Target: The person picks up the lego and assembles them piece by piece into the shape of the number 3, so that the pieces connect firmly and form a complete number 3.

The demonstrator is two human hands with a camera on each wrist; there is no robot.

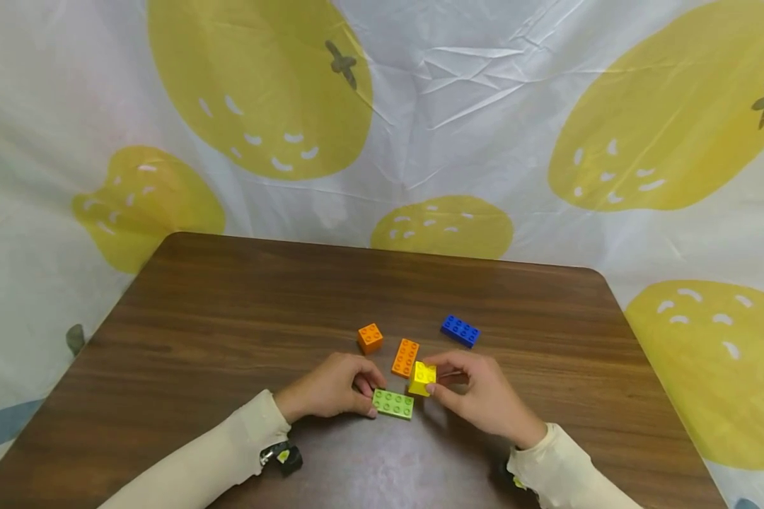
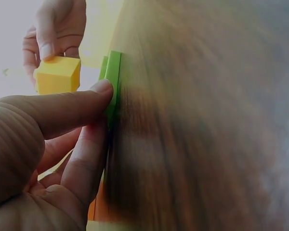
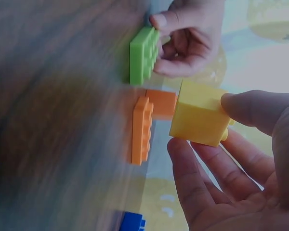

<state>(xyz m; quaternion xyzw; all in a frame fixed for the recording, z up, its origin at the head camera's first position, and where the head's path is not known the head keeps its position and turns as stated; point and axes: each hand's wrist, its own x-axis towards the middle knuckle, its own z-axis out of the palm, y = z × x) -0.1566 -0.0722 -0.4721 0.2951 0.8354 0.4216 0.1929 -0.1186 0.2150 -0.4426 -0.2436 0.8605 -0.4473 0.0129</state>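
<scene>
In the head view, my left hand [image 1: 339,385] pinches the left end of a flat light-green building brick [image 1: 392,404] with studs on top, which lies on the table. The left wrist view shows the thumb and a finger on that green brick [image 2: 113,77]. My right hand [image 1: 477,392] holds a yellow cube-shaped brick [image 1: 423,379] between thumb and fingers. Seen from the right wrist, the yellow brick [image 3: 200,113] is held up off the table, its studs toward the palm side. It is apart from the green brick.
Just beyond the hands lie a flat orange brick [image 1: 405,358] and a taller orange brick [image 1: 370,338]. A blue brick [image 1: 460,331] lies farther back to the right. The brown wooden table [image 1: 261,297] ends at a curtain [image 1: 433,127] with yellow fruit prints.
</scene>
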